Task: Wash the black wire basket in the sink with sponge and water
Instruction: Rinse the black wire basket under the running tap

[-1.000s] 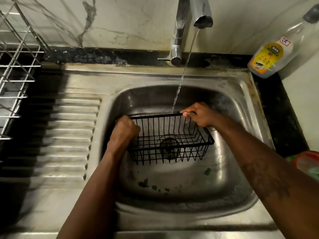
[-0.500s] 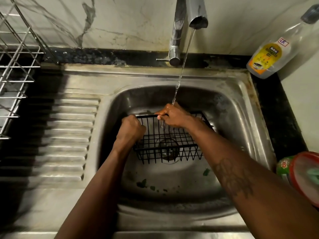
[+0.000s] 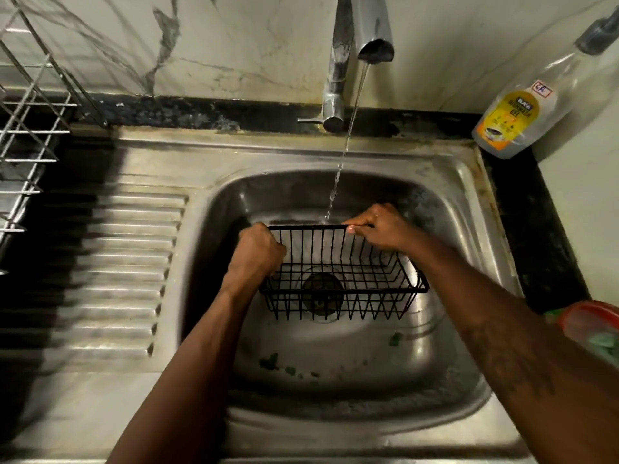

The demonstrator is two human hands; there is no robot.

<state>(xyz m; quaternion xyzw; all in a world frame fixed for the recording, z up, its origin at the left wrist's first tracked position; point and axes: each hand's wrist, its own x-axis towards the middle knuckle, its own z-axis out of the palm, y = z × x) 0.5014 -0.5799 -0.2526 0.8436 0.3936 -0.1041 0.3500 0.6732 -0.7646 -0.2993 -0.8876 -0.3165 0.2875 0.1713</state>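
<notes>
I'm holding the black wire basket in the sink, over the drain (showing through its bars): left hand curling round its left end, right hand pinching the far rim. Water is falling onto that rim beside it. Green scraps are lying nearer me; a dishwash bottle is standing far right.

Clear bottle, back-right corner of table: yellow label reads approx. "DISHWASH GEL"; brand line & white sticker illegible.
</notes>
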